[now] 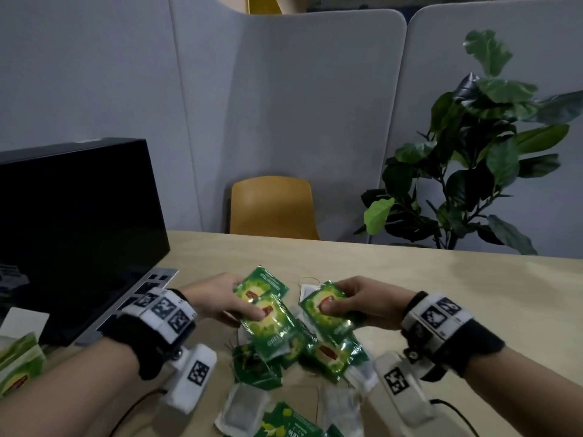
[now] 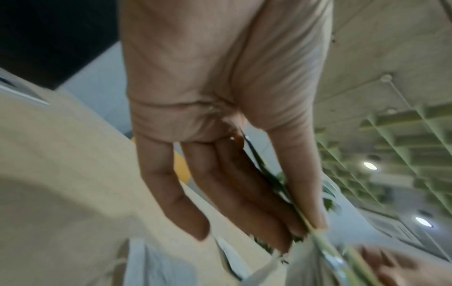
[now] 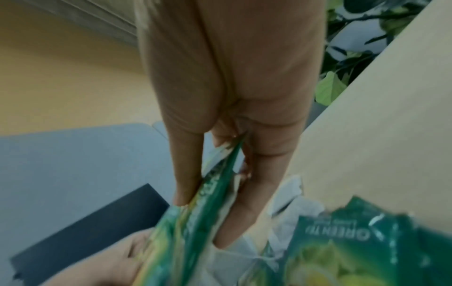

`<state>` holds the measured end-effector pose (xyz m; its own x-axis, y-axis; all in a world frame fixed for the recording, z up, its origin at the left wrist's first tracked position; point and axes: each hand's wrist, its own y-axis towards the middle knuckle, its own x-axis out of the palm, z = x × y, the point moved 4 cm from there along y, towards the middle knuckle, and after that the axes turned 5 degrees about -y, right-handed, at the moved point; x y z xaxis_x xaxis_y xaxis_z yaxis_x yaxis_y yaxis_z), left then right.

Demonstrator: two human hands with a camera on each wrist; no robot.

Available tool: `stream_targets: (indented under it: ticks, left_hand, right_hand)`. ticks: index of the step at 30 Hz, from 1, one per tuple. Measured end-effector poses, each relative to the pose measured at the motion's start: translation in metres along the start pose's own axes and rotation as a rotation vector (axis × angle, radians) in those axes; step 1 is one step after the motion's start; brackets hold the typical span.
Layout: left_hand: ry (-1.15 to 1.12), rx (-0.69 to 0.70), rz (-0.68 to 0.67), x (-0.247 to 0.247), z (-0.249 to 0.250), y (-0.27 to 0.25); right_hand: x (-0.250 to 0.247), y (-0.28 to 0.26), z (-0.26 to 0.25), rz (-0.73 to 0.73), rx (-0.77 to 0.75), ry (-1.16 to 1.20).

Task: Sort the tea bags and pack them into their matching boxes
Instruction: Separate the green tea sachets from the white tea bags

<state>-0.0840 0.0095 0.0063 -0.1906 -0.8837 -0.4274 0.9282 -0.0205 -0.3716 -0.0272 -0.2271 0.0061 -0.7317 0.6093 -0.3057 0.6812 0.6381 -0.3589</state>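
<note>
Each grip was clamped on green tea sachets: left hand [image 1: 220,299] on a small stack [image 1: 263,298], right hand [image 1: 362,302] on one sachet [image 1: 326,310]. The mixed pile [image 1: 303,357] covered the worktop [image 1: 441,279]; the green box [image 1: 19,364] waited at far left, so sorting had barely begun.

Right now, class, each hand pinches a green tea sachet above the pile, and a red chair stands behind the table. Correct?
Not quite: the chair is yellow, as the head view shows. The left hand and right hand do each pinch a green sachet.

The right hand [image 3: 232,96] pinches a green tea sachet [image 3: 195,212] edge-on between thumb and fingers. Below right of it lies another green tea sachet [image 3: 354,251]; white tea bags [image 3: 293,209] sit between them.
</note>
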Motion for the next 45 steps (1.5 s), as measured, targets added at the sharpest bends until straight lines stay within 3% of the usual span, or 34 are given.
stream_targets:
  ticks: [7,14,20,25,30,36,40,42,44,45]
  left_hand:
    - [-0.222,-0.066,0.02,-0.028,-0.027,-0.008]
    - [-0.425,-0.065,0.041,-0.045,-0.045,-0.013]
    - [-0.562,-0.064,0.158,-0.051,-0.051,-0.014]
    - [-0.659,-0.001,0.27,-0.057,-0.049,-0.019]
    - [-0.791,0.081,0.294,-0.055,-0.04,-0.025]
    - [-0.944,0.161,0.282,-0.055,-0.034,-0.034]
    - [-1.011,0.227,0.363,-0.065,-0.037,-0.039]
    - [-1.056,0.277,0.414,-0.071,-0.034,-0.042]
    - [-1.082,0.309,0.459,-0.077,-0.032,-0.044]
    - [-1.089,0.32,0.482,-0.079,-0.032,-0.045]
  right_hand:
    - [0.03,0.052,-0.001,-0.052,0.192,-0.238]
    - [0.028,0.083,-0.023,-0.068,0.078,-0.215]
    - [0.058,0.114,-0.039,-0.062,0.031,-0.803]
    - [0.065,0.121,-0.038,-0.067,-0.039,-0.921]
    - [0.071,0.12,-0.039,-0.215,-0.124,-0.984]
    - [0.072,0.121,-0.04,-0.246,-0.208,-0.958]
    - [0.056,0.113,-0.069,0.02,-0.36,-0.968]
    - [0.055,0.105,-0.082,0.042,-0.341,-0.704]
    - [0.073,0.102,-0.087,-0.063,-0.22,-0.385]
    - [0.089,0.103,-0.086,-0.135,-0.165,-0.345]
